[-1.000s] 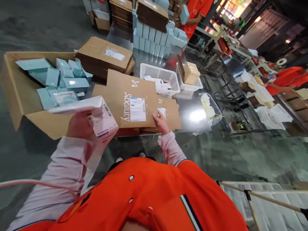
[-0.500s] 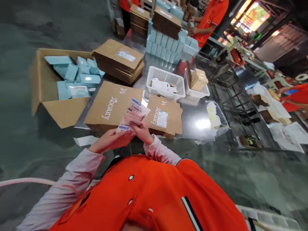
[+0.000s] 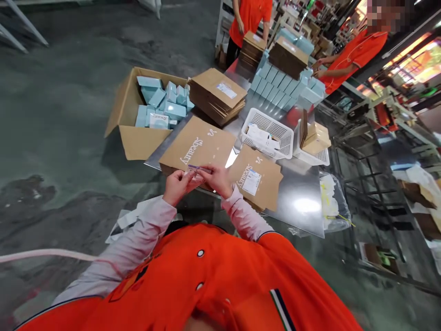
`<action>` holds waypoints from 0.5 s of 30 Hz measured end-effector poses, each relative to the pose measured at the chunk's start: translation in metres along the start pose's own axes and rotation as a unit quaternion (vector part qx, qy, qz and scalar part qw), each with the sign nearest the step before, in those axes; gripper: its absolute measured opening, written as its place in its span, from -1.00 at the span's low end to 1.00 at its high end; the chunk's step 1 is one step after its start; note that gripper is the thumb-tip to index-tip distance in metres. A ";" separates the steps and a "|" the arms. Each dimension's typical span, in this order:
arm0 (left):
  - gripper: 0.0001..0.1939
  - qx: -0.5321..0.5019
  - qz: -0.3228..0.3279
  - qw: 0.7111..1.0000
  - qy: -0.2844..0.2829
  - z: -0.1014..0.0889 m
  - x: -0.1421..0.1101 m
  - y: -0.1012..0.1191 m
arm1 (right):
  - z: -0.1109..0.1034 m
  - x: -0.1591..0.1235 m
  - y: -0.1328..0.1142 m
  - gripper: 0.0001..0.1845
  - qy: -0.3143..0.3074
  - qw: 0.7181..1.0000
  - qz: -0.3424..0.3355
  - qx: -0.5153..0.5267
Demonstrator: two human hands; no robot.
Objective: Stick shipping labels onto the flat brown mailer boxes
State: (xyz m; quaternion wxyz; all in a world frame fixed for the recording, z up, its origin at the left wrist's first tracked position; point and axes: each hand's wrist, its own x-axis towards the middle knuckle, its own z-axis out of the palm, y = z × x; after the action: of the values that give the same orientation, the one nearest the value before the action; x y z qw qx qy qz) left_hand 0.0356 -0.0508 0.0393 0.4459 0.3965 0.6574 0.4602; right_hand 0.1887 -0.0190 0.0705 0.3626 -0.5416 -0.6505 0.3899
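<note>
At the near edge of the table, my left hand (image 3: 178, 185) and my right hand (image 3: 219, 180) meet around a printed label sheet (image 3: 195, 173). The fingers of both hands are pinched on it, hiding much of it, and it is tilted so little of its print shows. Just beyond my hands lies a stack of flat cardboard cartons (image 3: 203, 138) with white lettering. To the right of it is a second flat carton stack (image 3: 270, 172), whose top carries a white shipping label (image 3: 251, 182).
An open carton (image 3: 144, 142) of light-blue boxes stands left of the metal table (image 3: 299, 188). Behind are a tall cardboard stack (image 3: 213, 87), a white basket (image 3: 286, 138) of papers, another white basket (image 3: 319, 158), and stacked blue boxes (image 3: 275, 87). Two co-workers in orange stand at the far side.
The label sheet has turned from face-up to steeply tilted, and my hands have closed in around it. My view has swung left, so the table appears further right.
</note>
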 end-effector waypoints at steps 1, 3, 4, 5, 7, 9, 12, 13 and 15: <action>-0.53 -0.005 -0.017 1.000 0.007 0.001 0.007 -0.003 | 0.006 0.006 0.003 -0.84 0.006 1.000 -0.003 -0.004; -0.55 -0.032 -0.065 0.997 -0.031 0.001 0.023 -0.005 | 0.016 0.024 0.010 -0.86 0.008 1.000 -0.007 -0.011; -0.53 -0.048 -0.090 0.992 -0.072 -0.001 0.032 -0.006 | 0.020 0.036 0.015 -0.87 0.011 1.000 -0.002 -0.018; -0.48 -0.061 -0.110 0.985 -0.120 -0.003 0.040 -0.006 | 0.023 0.050 0.020 -0.86 0.023 0.999 0.012 -0.031; -0.39 -0.077 -0.137 0.966 -0.204 -0.011 0.053 -0.008 | 0.024 0.080 0.029 -0.81 0.069 0.993 0.056 -0.076; -0.35 -0.085 -0.158 0.947 -0.267 -0.021 0.059 -0.014 | 0.021 0.108 0.038 -0.76 0.113 0.977 0.107 -0.148; -0.30 -0.093 -0.181 0.923 -0.326 -0.038 0.048 -0.028 | 0.015 0.138 0.049 -0.65 0.122 0.946 0.142 -0.266; -0.26 -0.089 -0.188 0.919 -0.334 -0.044 0.040 -0.034 | 0.015 0.144 0.051 -0.55 0.118 0.936 0.136 -0.303; -0.20 -0.067 -0.199 0.918 -0.336 -0.058 0.020 -0.044 | 0.018 0.151 0.055 -0.30 0.075 0.920 0.092 -0.374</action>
State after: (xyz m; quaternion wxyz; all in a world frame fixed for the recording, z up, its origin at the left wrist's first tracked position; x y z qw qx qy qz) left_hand -0.0304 -0.0578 0.0034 0.7484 0.3584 0.5016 0.2446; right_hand 0.1734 0.1335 0.0212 0.1438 -0.7228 -0.6673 0.1078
